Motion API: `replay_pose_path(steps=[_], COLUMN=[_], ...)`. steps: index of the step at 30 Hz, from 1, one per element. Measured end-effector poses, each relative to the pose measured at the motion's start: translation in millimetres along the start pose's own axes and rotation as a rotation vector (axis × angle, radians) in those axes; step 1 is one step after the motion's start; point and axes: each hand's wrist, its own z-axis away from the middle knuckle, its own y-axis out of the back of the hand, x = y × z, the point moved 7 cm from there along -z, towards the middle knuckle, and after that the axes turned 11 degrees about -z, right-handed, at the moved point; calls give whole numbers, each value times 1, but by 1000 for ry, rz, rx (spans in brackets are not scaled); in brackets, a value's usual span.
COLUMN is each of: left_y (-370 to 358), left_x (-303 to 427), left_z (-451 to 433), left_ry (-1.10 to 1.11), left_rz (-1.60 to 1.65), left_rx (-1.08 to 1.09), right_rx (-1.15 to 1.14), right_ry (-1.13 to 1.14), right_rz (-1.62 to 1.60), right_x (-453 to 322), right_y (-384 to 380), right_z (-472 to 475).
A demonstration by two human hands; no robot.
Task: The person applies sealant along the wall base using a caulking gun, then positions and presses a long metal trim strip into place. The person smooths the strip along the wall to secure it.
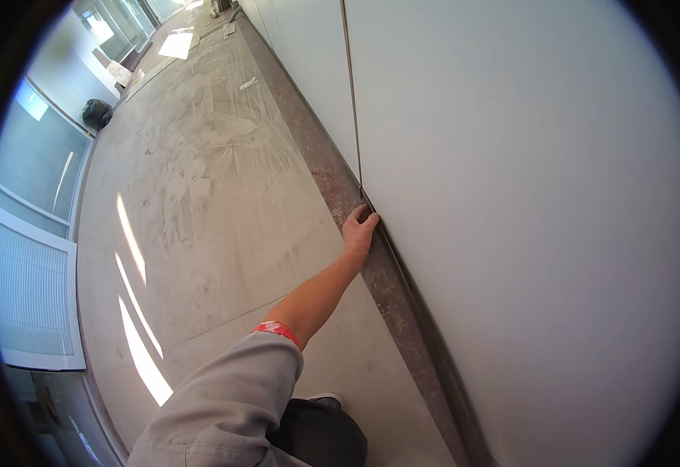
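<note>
My left hand (361,226) reaches from the lower left to the foot of the pale wall panel (509,204). Its thumb and fingers are bent at the dark edge strip (410,280) where the panel meets the reddish-brown stone border (384,283). The hand lies just below the lower end of the narrow vertical joint (351,99) between two panels. Whether the fingers grip the strip or a small thing there cannot be seen. My right hand is out of view.
A dusty pale floor (229,187) with scuffs and sunlit patches runs along the wall. Glazed, white-framed panels (33,286) line the left side. A black bag-like bundle (96,114) sits by the far left wall. My dark-clad knee (322,435) is at the bottom.
</note>
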Motion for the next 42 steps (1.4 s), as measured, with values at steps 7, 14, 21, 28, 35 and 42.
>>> replay_pose_path(steps=[7, 14, 21, 28, 35, 42], left_y=[1, 2, 2, 3, 4, 3], left_x=[5, 3, 1, 8, 6, 3], left_z=[3, 2, 1, 5, 3, 1], left_ry=[29, 24, 34, 28, 15, 9], left_rz=[-23, -56, -111, -107, -93, -78], left_rx=[5, 62, 80, 81, 89, 85], right_rx=[104, 110, 118, 30, 101, 83], right_ry=[28, 1, 39, -39, 49, -22], right_rz=[-32, -21, -140, -144, -147, -155], right_x=[-2, 4, 5, 11, 6, 1], right_y=[-2, -8, -13, -23, -16, -5], right_z=[6, 5, 10, 7, 8, 8])
